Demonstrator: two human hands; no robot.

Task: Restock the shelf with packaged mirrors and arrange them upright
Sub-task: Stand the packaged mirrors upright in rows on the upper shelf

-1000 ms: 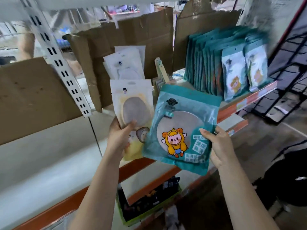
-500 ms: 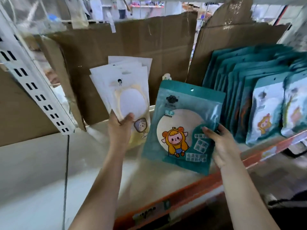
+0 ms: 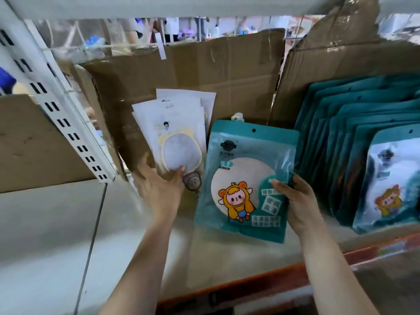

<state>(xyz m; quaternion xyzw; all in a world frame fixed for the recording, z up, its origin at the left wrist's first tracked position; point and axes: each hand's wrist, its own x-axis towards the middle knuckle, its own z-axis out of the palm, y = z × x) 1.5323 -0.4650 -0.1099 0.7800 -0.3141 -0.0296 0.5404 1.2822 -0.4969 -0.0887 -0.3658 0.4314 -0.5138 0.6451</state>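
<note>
Holding two lots at once over the shelf (image 3: 56, 223), the person has the left hand (image 3: 159, 189) clasped around the lower edge of a fanned stack of white packaged mirrors (image 3: 175, 133), which leans back against the cardboard backing (image 3: 204, 71), while the right hand (image 3: 295, 201) pinches the right edge of a teal packaged mirror (image 3: 245, 178) held upright just beside them. Squaring the white fan into one neat pile looks like the first job, so it stands rather than slumps. Next, the teal pack probably belongs with the row of teal packs (image 3: 354, 142) to the right, face forward and bottom edge flat.
</note>
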